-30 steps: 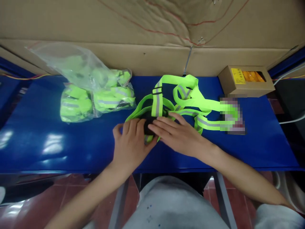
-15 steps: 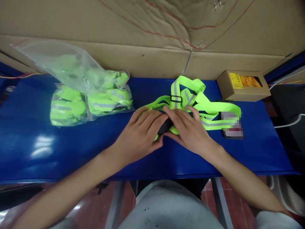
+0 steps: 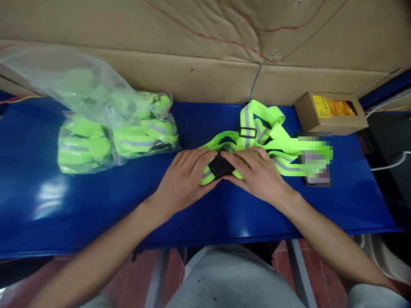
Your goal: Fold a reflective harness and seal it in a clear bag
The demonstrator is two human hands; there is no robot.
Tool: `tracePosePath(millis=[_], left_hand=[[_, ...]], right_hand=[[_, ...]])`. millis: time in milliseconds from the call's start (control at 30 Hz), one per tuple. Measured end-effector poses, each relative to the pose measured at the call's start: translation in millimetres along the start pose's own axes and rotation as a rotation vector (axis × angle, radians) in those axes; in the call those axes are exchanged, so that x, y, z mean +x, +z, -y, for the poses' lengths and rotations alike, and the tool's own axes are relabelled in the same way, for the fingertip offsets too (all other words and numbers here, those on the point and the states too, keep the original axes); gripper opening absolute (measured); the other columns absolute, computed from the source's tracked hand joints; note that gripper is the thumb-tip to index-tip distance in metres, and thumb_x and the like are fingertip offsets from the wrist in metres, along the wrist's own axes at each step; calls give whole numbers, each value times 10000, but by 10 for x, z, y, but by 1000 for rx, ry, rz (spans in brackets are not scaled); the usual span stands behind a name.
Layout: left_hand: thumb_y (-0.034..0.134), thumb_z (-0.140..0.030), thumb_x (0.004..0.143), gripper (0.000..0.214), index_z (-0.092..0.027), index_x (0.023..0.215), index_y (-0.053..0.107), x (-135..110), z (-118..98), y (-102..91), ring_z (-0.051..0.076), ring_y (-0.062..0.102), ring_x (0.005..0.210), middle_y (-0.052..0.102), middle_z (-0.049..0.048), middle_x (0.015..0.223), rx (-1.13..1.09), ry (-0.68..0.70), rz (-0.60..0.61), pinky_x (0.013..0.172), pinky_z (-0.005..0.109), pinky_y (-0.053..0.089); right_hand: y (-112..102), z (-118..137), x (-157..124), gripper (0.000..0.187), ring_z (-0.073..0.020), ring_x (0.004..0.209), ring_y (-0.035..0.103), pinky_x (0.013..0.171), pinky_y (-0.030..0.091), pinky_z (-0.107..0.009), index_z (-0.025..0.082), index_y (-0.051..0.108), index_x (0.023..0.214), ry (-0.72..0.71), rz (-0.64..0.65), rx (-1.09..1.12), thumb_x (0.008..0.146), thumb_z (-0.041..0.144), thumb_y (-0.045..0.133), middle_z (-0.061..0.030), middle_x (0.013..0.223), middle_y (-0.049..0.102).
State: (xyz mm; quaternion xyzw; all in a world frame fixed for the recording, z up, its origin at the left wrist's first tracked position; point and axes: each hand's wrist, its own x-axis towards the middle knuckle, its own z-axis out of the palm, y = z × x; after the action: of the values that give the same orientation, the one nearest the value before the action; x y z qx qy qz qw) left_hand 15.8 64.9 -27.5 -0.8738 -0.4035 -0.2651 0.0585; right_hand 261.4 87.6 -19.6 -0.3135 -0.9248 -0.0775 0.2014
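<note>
A neon-yellow reflective strap vest (image 3: 285,145) with grey stripes lies loosely looped before me, a black slide buckle (image 3: 248,132) on one upright strap. At its near end is a flat black piece (image 3: 221,166), perhaps a fastener; its exact kind I cannot make out. My left hand (image 3: 189,175) grips the vest at the left of this piece, thumb below and fingers above. From the right, my right hand (image 3: 253,171) pinches the same black piece, the fingertips of both hands close together. The fingers partly cover the straps under them.
Clear plastic bags (image 3: 115,132) of neon-yellow straps lie at left on the blue table (image 3: 105,209). A cardboard box (image 3: 334,124) with orange contents stands at back right. A phone-like item (image 3: 317,179), partly blurred, lies under the straps. Brown cardboard (image 3: 212,81) lines the back.
More of the black piece shows between my hands now, and it lies flatter. My fingers have shifted slightly apart around it. The view has moved a little.
</note>
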Motion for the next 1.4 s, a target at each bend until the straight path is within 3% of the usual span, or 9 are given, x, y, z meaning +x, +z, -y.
tracePosePath(millis=[200,467,733,933,1100,1233,1400], left_hand=[[765,-374,957,500,-96,1320,563,-14,-21,-69,315,707,1117,710,179,1181,-31,-70,-103,997,422,596],[719,-402,956,495,-105,1316,555,-45,42,-51,339,710,1047,712,189,1154,-27,-104,-109,899,463,613],[743,-418,965,520,-93,1329,562,-33,56,-51,319,719,1008,726,174,1122,-20,-63,-105,870,434,612],[728,-411,940,505,-129,1327,567,-12,108,-23,323,727,1017,736,160,1139,-3,-78,-138,856,433,606],[730,-299,911,477,-198,1356,590,-13,115,-5,326,711,1110,687,161,1234,9,-93,-159,913,448,602],[712,-244,939,338,-256,1274,668,-21,69,20,359,637,1297,580,189,1449,21,-74,-124,965,479,577],[685,-350,995,314,-240,1289,690,-28,55,81,337,689,1148,632,201,1434,99,-20,-75,860,446,559]], right_hand=[[18,-8,62,488,-305,1137,700,1005,529,-464,72,548,1474,32,-17,134,1058,320,610,-179,1250,734],[3,52,171,460,-329,1099,724,958,614,-476,22,592,1409,14,-85,187,998,223,644,-209,1207,745],[38,68,160,440,-311,1057,744,928,622,-465,80,595,1432,37,-90,178,1030,257,623,-177,1166,763],[-16,29,97,634,-302,1285,662,1090,567,-496,194,440,1607,141,23,455,1037,372,652,-165,1395,680],[2,42,71,786,-341,1421,579,1162,512,-568,223,280,1698,166,60,434,1026,365,663,-178,1550,588],[46,61,86,637,-319,1345,645,1135,552,-530,196,400,1650,189,4,398,1061,322,605,-175,1445,666],[25,88,109,443,-239,1247,709,1098,594,-419,186,569,1522,212,-49,480,1083,237,546,-136,1351,722]])
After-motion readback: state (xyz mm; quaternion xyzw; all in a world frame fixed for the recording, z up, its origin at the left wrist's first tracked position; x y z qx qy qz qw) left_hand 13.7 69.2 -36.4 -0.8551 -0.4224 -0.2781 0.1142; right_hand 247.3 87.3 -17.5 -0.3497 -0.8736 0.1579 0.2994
